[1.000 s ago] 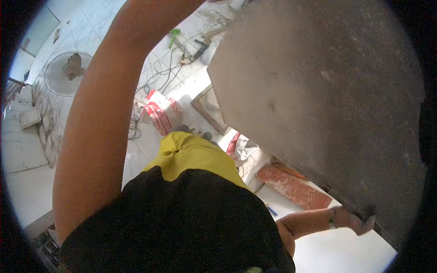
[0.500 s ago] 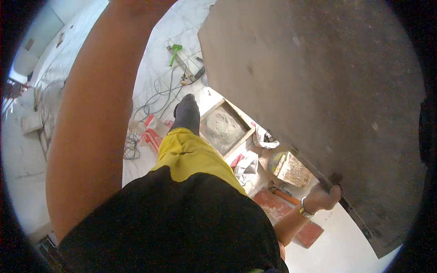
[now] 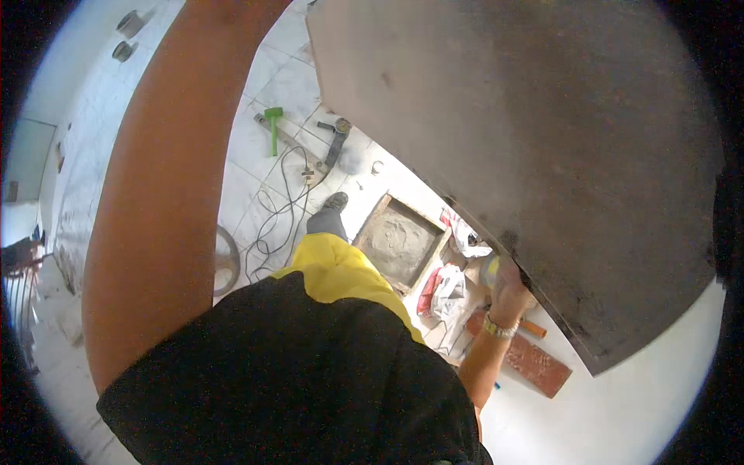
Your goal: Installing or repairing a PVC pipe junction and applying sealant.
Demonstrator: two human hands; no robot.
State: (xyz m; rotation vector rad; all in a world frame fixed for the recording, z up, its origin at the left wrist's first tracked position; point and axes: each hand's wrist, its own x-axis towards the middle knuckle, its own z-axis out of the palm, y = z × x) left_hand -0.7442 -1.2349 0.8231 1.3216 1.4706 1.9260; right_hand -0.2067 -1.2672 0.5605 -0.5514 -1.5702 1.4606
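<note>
Your right hand (image 3: 512, 296) has its grip closed on the near edge of the big grey slab (image 3: 511, 132), its fingers partly hidden there. From that grip the slab spreads up and to the right, past the rim of the view, so you cannot tell its long axis. The held edge slants from upper left to lower right, your hand nearer its lower-right corner. Your left arm (image 3: 167, 178) reaches up the slab's left side; its hand is out of view, grip unknown.
</note>
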